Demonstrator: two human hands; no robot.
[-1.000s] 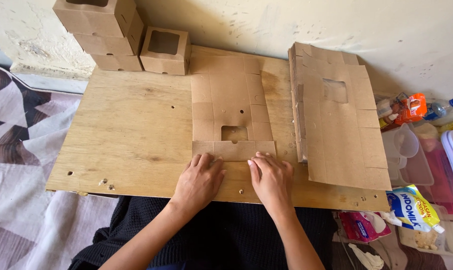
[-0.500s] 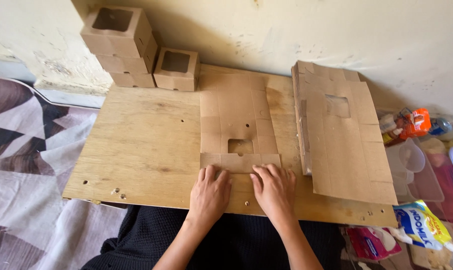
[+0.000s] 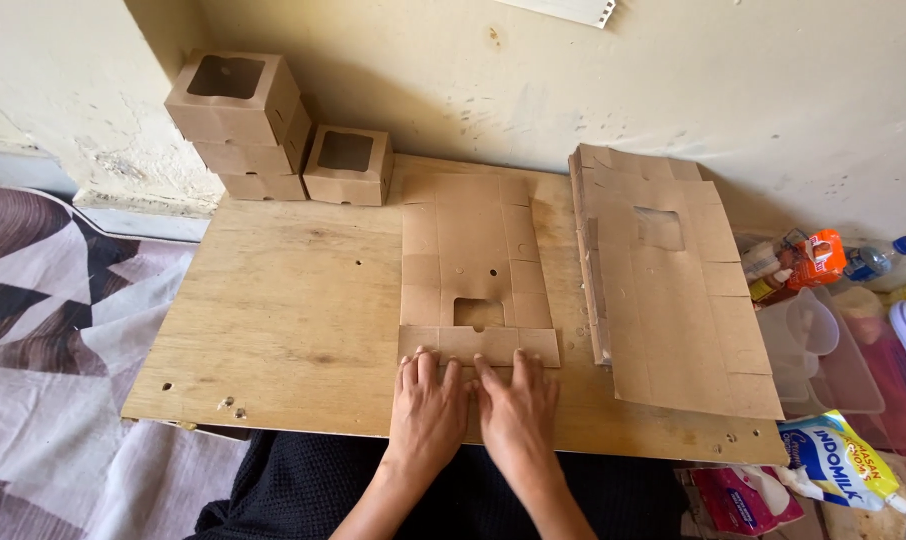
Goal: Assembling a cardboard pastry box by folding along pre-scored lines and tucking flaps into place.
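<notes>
A flat brown cardboard box blank (image 3: 470, 265) with a square window cut-out lies on the plywood board (image 3: 293, 320). Its near flap is folded over toward the middle. My left hand (image 3: 425, 412) and my right hand (image 3: 516, 412) lie flat, side by side, fingers together, pressing down on that folded near edge. Neither hand grips anything.
A stack of flat cardboard blanks (image 3: 673, 275) lies to the right on the board. Three assembled brown window boxes (image 3: 263, 125) stand at the back left against the wall. Plastic containers (image 3: 823, 350), a bottle (image 3: 873, 260) and food packets (image 3: 838, 460) sit off the board's right edge. A patterned cloth (image 3: 53, 330) lies at left.
The view has tilted up and shows more wall. My two hands have drawn closer together on the folded near flap, still pressing it flat.
</notes>
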